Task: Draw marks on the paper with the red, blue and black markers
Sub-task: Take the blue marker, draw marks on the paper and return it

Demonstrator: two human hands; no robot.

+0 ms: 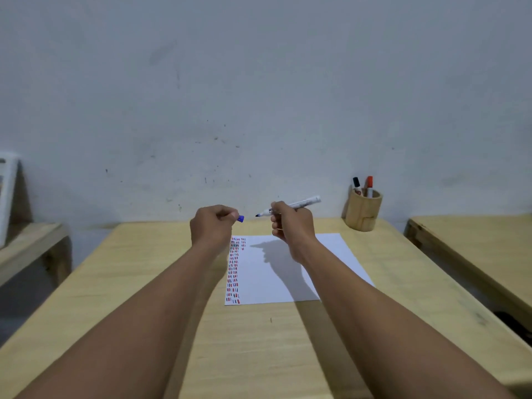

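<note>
A white sheet of paper (273, 272) lies on the wooden table (129, 283), with columns of short red, blue and black marks along its left edge. Raised above the paper, my right hand (290, 226) grips an uncapped blue marker (299, 203), its tip pointing left. My left hand (213, 224) is closed on the marker's blue cap (240, 218), a short gap from the tip. The black marker (357, 185) and the red marker (369, 185) stand capped in a wooden cup (363, 211) at the table's back right.
A grey-white wall rises right behind the table. A second wooden table (475, 243) stands to the right across a narrow gap. To the left is a low wooden bench (28, 243) with a white frame (7, 197) leaning on the wall.
</note>
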